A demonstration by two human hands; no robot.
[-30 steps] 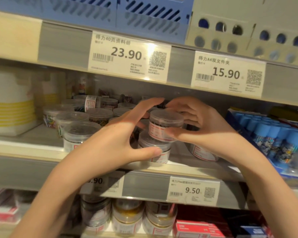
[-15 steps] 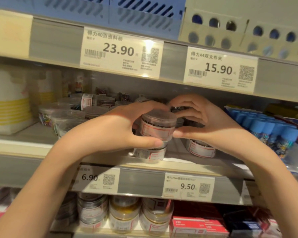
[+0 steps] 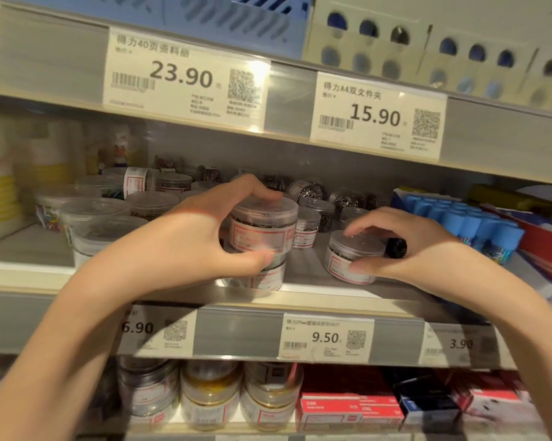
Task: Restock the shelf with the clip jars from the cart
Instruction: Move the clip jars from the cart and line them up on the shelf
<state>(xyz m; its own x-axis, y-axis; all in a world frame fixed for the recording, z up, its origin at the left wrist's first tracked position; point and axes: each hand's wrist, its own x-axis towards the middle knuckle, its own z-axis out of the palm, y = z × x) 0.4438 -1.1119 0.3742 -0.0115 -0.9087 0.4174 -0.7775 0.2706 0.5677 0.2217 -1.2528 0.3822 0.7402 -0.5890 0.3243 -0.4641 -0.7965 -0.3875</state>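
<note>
The left hand pinches the stacked clip jar; the right hand, at 3 o'clock, closes its fingers around a second jar. The jars look light, stiff and smooth. I think the side wall gives the best hold

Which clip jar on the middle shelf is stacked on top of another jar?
The jar under the left hand: this stacked jar sits on a lower jar. The jar at the right hand stands alone.

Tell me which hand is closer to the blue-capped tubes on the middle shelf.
The right hand. It rests on a single clip jar just left of the blue-capped tubes. The left hand is farther left, wrapped around the top jar of a stack.
</note>
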